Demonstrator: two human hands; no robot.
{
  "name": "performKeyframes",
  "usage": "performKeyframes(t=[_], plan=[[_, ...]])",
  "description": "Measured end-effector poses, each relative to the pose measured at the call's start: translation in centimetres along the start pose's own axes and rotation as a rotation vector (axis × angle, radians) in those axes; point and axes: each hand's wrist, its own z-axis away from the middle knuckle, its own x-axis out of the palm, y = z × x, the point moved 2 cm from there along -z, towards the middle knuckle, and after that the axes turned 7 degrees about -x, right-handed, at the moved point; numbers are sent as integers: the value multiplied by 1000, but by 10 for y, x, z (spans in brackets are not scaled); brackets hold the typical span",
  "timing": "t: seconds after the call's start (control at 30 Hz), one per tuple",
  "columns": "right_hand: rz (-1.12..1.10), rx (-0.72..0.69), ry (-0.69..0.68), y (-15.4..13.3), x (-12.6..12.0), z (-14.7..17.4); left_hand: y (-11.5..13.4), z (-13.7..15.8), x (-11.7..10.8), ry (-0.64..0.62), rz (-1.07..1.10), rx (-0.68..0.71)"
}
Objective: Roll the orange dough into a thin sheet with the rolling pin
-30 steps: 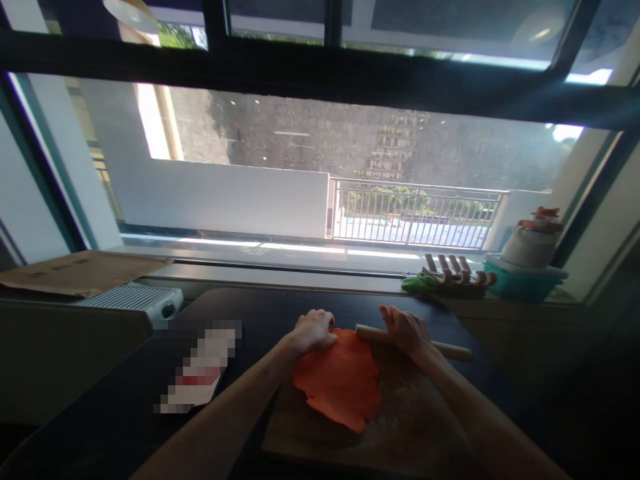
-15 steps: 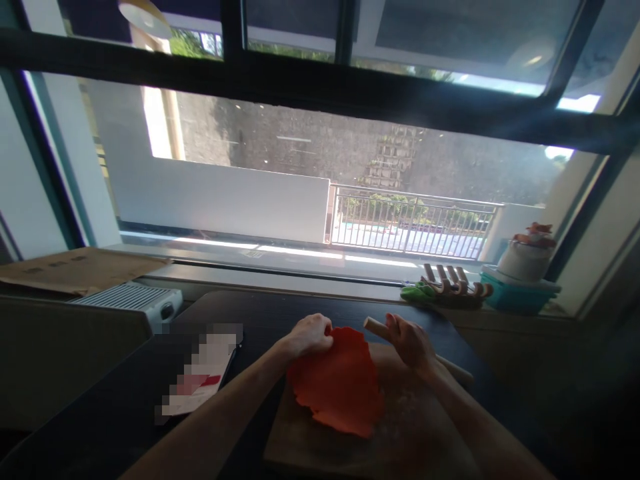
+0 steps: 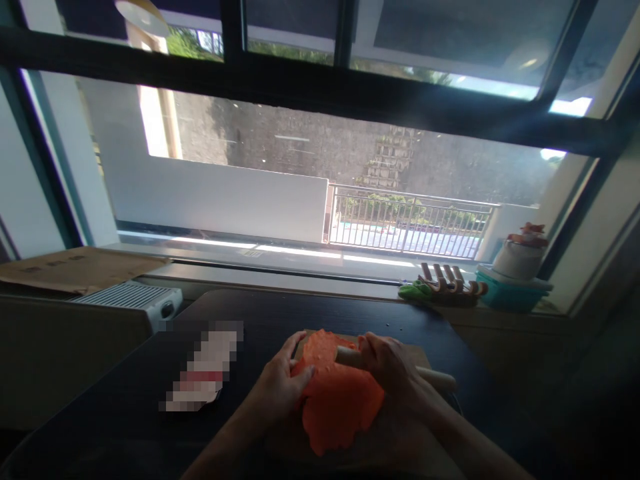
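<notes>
A thin sheet of orange dough (image 3: 343,400) with ragged edges lies on a wooden board (image 3: 416,353) in front of me. My left hand (image 3: 286,377) grips the sheet's left edge, thumb on top; the fingertips under or behind the edge are partly hidden. My right hand (image 3: 387,357) is wrapped round a pale wooden rolling pin (image 3: 437,379). The pin's left end rests over the upper part of the dough. Much of the pin's middle is covered by the hand.
The dark table (image 3: 240,440) reaches to a window sill. A blurred pale packet (image 3: 210,367) lies left of the board. On the sill at right stand a brown rack (image 3: 447,283), a green cloth-like item (image 3: 415,291) and a teal box (image 3: 515,290). Cardboard (image 3: 75,267) sits far left.
My right hand has brought the rolling pin left and down onto the dough. The dough sheet has turned and shifted towards me, and my left hand has moved down and left along its edge.
</notes>
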Motion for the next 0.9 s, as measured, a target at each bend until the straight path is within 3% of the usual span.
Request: performKeyframes(t=[0.17,0.33,0.43,0.53,0.73,0.9], plan=[[14,-20,0,-40,11,0,0,18,-18,-55,-250,79],[89,33,-39,-56,25,-37,-18,27,-28,-93,-383,205],[99,179,-118,-50,31,-59,-28,24,-25,-3,-439,314],[63,262,-244,-49,33,-57,-33,18,-17,105,-501,432],[64,143,-248,-63,31,-12,-42,16,-9,235,-511,586],[87,137,-303,-48,32,-42,-42,22,-10,274,-557,620]])
